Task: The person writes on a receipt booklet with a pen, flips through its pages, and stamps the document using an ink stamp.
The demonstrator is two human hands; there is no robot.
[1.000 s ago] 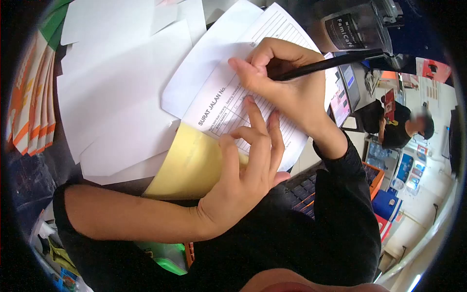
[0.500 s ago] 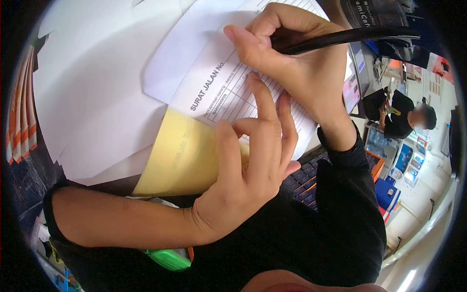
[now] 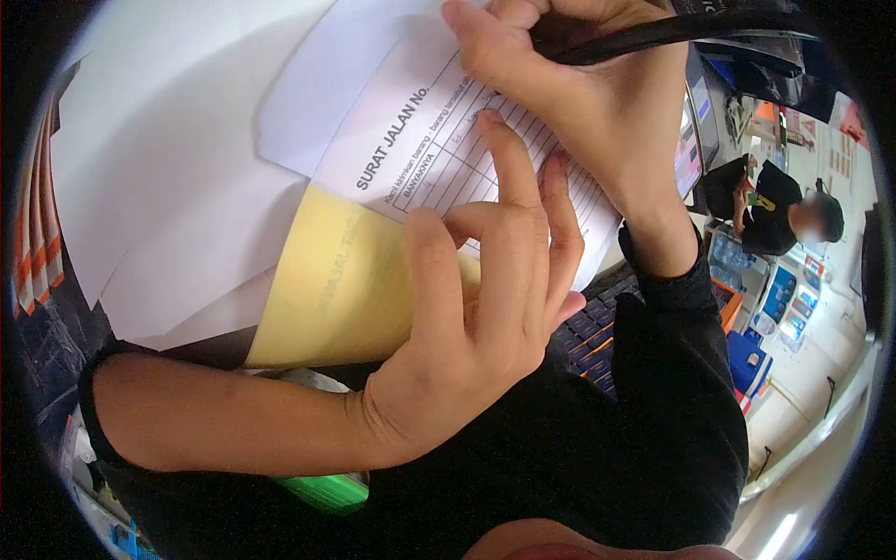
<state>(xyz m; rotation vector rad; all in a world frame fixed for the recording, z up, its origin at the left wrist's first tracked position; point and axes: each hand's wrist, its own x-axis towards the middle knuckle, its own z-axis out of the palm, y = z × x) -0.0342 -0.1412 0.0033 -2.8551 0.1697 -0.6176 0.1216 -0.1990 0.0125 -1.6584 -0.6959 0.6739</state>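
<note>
My left hand lies with its fingers spread on a printed delivery note form headed "SURAT JALAN No.", its fingertips touching the ruled lines. Some handwriting shows in the form's table. Beneath the form a yellow copy sheet sticks out toward my left forearm. Above the form, my right hand is closed around a black pen, whose back end points right. The pen's tip is hidden behind the hand. A bluish-white sheet rests against the form's left side.
Large white papers cover the left side, beside orange-and-white striped packets. A black keyboard lies under my right forearm. Something green is near my lap. At right, a person in black stands before a blue box.
My right hand and the pen have shifted up and slightly right in view. The papers have drifted a little up and left. My left hand stays spread on the form.
</note>
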